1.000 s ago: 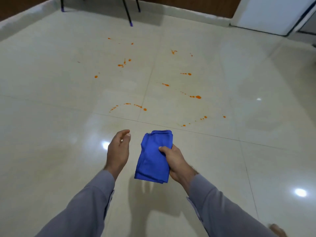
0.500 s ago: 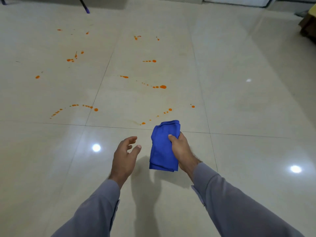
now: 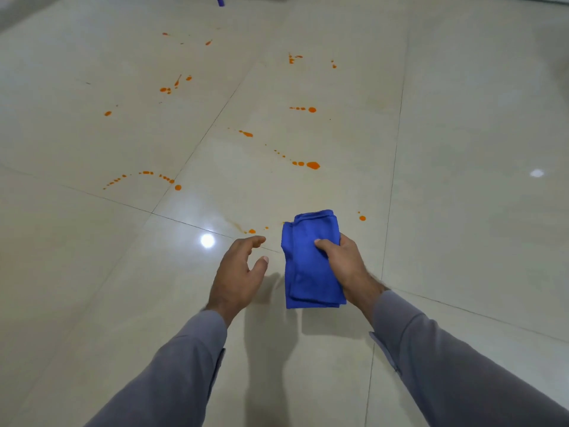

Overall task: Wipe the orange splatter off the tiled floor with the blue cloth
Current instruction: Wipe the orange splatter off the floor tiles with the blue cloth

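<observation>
My right hand grips the folded blue cloth by its right edge, thumb on top, its long axis running near to far above the tiled floor. My left hand hangs beside it, holding nothing, fingers loosely spread. The orange splatter lies ahead, fanning far and left; the nearest drops sit just beyond my left fingertips, so I judge the cloth must go down and forward.
</observation>
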